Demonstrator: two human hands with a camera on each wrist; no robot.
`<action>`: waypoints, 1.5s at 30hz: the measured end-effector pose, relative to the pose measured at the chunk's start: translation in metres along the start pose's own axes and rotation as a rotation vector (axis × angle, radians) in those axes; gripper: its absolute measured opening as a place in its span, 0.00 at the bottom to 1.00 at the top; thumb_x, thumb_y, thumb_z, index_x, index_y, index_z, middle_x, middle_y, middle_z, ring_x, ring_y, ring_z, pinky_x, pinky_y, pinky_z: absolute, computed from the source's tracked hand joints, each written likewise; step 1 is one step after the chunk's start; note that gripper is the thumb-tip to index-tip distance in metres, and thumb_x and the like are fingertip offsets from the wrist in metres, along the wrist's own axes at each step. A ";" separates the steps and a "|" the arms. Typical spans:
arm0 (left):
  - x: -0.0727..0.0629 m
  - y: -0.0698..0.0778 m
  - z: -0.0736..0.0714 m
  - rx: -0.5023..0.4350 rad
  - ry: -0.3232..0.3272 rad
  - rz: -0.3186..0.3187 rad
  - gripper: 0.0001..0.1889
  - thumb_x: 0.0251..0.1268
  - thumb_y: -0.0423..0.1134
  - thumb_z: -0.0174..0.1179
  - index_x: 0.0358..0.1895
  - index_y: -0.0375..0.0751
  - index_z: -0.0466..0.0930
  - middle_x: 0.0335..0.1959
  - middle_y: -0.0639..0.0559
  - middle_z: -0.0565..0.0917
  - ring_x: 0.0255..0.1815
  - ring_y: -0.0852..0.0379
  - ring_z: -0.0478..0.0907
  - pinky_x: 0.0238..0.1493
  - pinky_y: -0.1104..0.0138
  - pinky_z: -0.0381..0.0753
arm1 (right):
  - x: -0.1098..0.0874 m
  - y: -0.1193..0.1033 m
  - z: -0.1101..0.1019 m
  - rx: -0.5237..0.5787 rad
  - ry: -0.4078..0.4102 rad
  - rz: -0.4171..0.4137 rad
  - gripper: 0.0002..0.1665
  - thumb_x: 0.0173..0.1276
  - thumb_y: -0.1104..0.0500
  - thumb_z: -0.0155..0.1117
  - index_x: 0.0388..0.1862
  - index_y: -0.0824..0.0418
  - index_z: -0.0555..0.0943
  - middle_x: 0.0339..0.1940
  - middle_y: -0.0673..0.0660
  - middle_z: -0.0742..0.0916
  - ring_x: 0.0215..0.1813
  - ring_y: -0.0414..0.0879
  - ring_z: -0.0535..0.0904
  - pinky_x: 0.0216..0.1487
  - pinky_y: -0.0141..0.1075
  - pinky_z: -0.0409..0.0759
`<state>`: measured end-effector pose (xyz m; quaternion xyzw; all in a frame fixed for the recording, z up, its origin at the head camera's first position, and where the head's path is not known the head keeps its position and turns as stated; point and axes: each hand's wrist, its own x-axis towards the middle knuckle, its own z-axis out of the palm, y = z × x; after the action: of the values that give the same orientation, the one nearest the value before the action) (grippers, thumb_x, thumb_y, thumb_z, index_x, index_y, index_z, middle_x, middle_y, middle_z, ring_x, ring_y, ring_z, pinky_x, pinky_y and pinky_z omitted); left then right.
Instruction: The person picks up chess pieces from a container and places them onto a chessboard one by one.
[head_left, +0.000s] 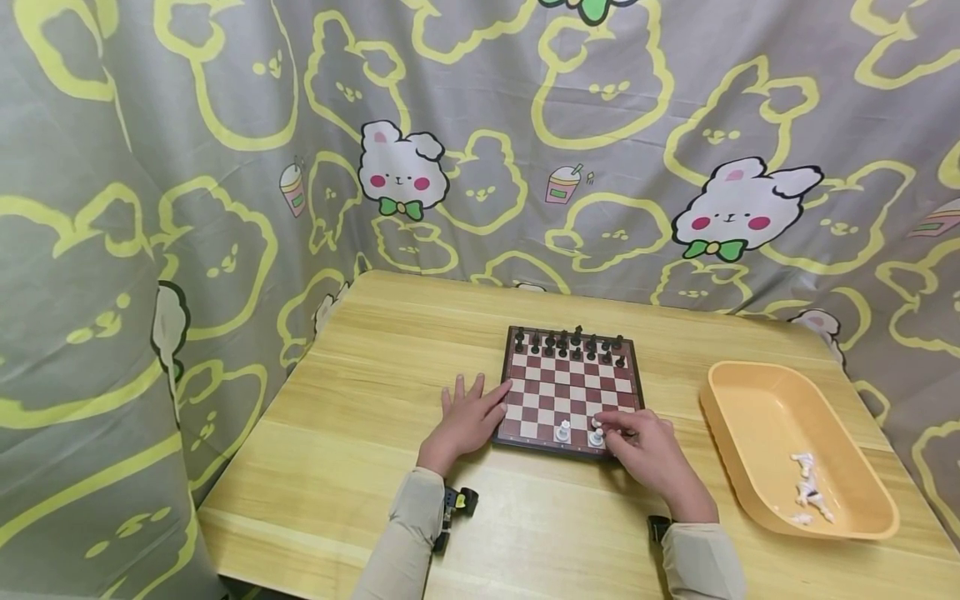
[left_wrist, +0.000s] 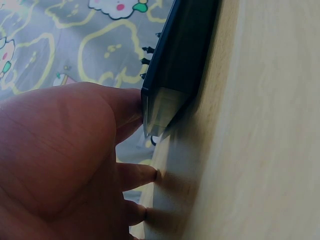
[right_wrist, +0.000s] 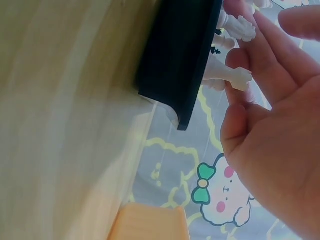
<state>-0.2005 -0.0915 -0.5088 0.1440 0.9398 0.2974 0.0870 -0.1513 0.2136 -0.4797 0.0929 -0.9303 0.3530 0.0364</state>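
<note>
A chessboard [head_left: 555, 387] lies on the table, black chess pieces [head_left: 576, 343] in two rows along its far side. My left hand [head_left: 467, 421] rests at its left edge with fingers spread; the index fingertip touches the rim, and in the left wrist view other fingertips meet the tabletop. Over the near right corner, my right hand [head_left: 651, 450] pinches a small white chess piece [head_left: 596, 422] between thumb and fingers. Just in front of it stands another white piece [head_left: 596, 437], and a taller crowned white piece [head_left: 562, 430] is to the left. Fingers partly hide the pinched piece.
A yellow-orange plastic tub [head_left: 757, 433] stands right of the board, with several white chess pieces [head_left: 810, 492] lying inside. The wooden table [head_left: 360, 392] meets a patterned curtain [head_left: 495, 167] at the back and left.
</note>
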 end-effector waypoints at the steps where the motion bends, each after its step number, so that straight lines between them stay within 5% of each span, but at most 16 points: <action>1: 0.000 0.000 0.000 0.000 -0.002 0.000 0.27 0.85 0.53 0.39 0.81 0.61 0.62 0.83 0.33 0.51 0.81 0.24 0.32 0.75 0.31 0.27 | 0.000 0.000 0.000 -0.001 0.000 -0.002 0.17 0.66 0.61 0.66 0.53 0.57 0.90 0.45 0.57 0.89 0.49 0.51 0.78 0.52 0.48 0.66; 45: -0.002 0.002 -0.001 -0.003 0.009 0.000 0.26 0.85 0.51 0.41 0.81 0.59 0.64 0.82 0.32 0.52 0.81 0.23 0.34 0.75 0.30 0.29 | 0.003 -0.001 0.003 -0.031 -0.035 -0.043 0.16 0.69 0.63 0.66 0.54 0.60 0.89 0.48 0.58 0.90 0.53 0.54 0.76 0.53 0.50 0.64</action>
<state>-0.1989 -0.0909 -0.5062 0.1427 0.9397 0.2997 0.0829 -0.1537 0.2105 -0.4809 0.1186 -0.9339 0.3360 0.0292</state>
